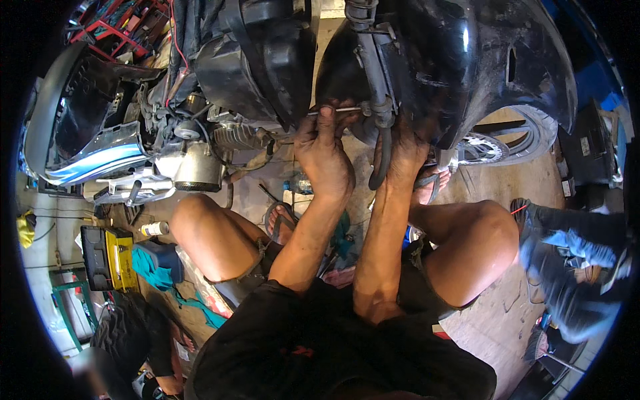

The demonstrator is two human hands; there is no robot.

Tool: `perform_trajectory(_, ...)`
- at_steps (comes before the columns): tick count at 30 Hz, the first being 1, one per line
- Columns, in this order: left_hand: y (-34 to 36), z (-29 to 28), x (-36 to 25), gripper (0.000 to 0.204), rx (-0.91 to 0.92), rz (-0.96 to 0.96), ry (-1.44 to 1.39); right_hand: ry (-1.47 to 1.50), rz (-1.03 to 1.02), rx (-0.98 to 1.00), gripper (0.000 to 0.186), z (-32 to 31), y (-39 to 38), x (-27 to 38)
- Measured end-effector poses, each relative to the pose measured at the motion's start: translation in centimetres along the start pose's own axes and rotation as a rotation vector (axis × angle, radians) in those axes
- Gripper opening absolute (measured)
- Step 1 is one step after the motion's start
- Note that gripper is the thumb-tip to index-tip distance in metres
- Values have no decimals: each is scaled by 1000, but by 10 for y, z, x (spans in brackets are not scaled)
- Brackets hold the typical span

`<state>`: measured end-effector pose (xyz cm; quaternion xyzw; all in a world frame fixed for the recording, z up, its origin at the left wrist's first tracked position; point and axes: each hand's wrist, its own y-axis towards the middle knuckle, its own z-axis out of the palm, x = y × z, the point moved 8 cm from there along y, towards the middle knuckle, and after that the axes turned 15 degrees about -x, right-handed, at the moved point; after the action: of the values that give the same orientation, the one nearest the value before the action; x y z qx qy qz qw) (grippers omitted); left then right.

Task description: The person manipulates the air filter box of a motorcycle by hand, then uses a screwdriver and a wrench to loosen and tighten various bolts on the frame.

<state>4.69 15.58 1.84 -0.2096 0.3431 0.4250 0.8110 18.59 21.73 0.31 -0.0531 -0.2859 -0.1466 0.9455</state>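
Observation:
My left hand (325, 160) is closed, its thumb and fingers pinching a thin metal rod (348, 109). The rod reaches right to the joint of a black metal bar (371, 63) on the motorbike. Below that joint, a curved black end piece (383, 157) hangs between my hands. My right hand (405, 152) is raised just right of it, against the lower edge of the large black body panel (460, 73). Its fingers go up behind the parts, so what they hold is hidden.
Left are the engine (197, 163) and a blue-white panel (100, 160). A spoked wheel (500, 147) stands right. A yellow-black toolbox (110, 259) and white bottle (155, 229) lie left of my knee. One person (133, 333) is lower left; another's legs (567, 260) are blurred at right.

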Motion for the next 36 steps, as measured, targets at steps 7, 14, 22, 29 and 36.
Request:
perform_trajectory(7,2,-3,-2,26,-10,-7,-36,252,183,81,41,-1,-5,-3)
perform_trajectory(14,3,-6,-1,29,-31,-32,8,-135,53,-127,54,-9,4,-10)
perform_trajectory(22,3,-9,-6,29,-47,-17,-43,187,242,-68,53,-14,-2,-16)
perform_trajectory(29,5,-10,-5,29,-68,-28,-52,62,-1,11,61,10,1,-6)
perform_trajectory(36,5,-11,-10,29,-56,-36,-88,172,164,-58,32,-13,8,-23)
